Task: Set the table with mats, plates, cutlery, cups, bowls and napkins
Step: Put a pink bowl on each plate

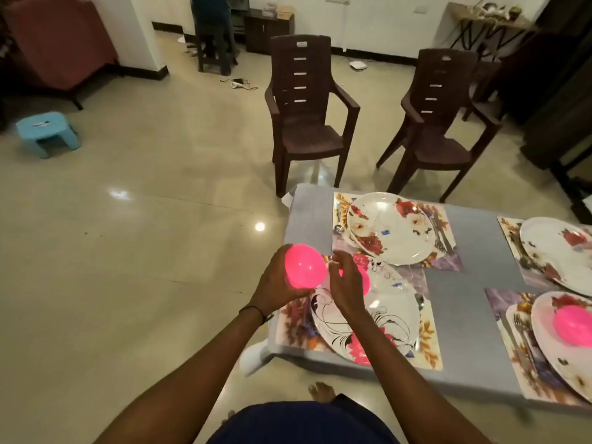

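The left hand [277, 283] grips a pink bowl [306, 265] at the counter's corner. The right hand [347, 286] curls round a second pink bowl [364, 280] above the near plate [394, 312]. A third pink bowl [573, 326] sits on a plate to the right. The grey-clothed counter [474, 245] carries floral mats [429, 341]. Beyond it, two brown chairs [304, 123] and a blue stool [48, 133] stand on the glossy floor [144, 235].

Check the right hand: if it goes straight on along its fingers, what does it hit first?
Likely the pink bowl held by the left hand: the right hand, gripping a second pink bowl, points up-left at it. Depth unclear; it may pass behind.
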Demonstrator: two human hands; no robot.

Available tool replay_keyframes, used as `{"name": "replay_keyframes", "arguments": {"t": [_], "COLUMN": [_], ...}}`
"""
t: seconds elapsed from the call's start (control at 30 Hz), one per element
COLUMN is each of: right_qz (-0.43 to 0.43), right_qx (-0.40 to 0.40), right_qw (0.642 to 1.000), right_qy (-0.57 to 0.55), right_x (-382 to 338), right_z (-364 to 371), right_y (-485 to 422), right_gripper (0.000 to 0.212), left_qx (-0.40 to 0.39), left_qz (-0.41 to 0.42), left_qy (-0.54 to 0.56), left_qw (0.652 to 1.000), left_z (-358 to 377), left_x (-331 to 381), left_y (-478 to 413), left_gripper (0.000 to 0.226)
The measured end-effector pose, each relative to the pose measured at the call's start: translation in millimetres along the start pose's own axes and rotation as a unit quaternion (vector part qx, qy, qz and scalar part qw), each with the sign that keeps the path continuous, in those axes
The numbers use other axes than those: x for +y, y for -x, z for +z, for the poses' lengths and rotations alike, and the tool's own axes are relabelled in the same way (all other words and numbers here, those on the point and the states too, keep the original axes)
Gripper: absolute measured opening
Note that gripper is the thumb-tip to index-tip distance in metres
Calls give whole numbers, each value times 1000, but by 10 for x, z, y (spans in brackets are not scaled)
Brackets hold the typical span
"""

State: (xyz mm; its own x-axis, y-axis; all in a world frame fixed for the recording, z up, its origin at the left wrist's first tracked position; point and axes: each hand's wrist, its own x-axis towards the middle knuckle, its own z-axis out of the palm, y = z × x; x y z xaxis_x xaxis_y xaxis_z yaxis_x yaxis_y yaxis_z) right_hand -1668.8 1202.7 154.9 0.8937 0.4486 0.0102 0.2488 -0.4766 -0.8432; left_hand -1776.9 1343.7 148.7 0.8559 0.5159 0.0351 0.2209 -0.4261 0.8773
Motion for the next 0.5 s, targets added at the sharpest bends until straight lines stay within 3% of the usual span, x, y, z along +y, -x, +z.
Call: {"name": "replay_keyframes", "arguments": {"t": [0.07, 0.23, 0.5], "right_qz": [15, -15, -68], "right_qx": [-45, -69, -64], "right_qw": [998, 997, 995], "right_qy": [-45, 34, 27], "right_x": [-260, -570, -924], "right_z": [163, 670, 1141], "right_y": [82, 276, 87], "right_gripper": [49, 104, 110], "left_qx": [-7, -4, 8], "left_qz": [8, 22, 29], "left_qy": [12, 19, 43], "left_qw": [1000, 1000, 999], "left_z": [-169, -583, -1138], "left_x": [-44, -208, -445], "left_y": [24, 108, -85], "left_gripper": [107, 101, 92]}}
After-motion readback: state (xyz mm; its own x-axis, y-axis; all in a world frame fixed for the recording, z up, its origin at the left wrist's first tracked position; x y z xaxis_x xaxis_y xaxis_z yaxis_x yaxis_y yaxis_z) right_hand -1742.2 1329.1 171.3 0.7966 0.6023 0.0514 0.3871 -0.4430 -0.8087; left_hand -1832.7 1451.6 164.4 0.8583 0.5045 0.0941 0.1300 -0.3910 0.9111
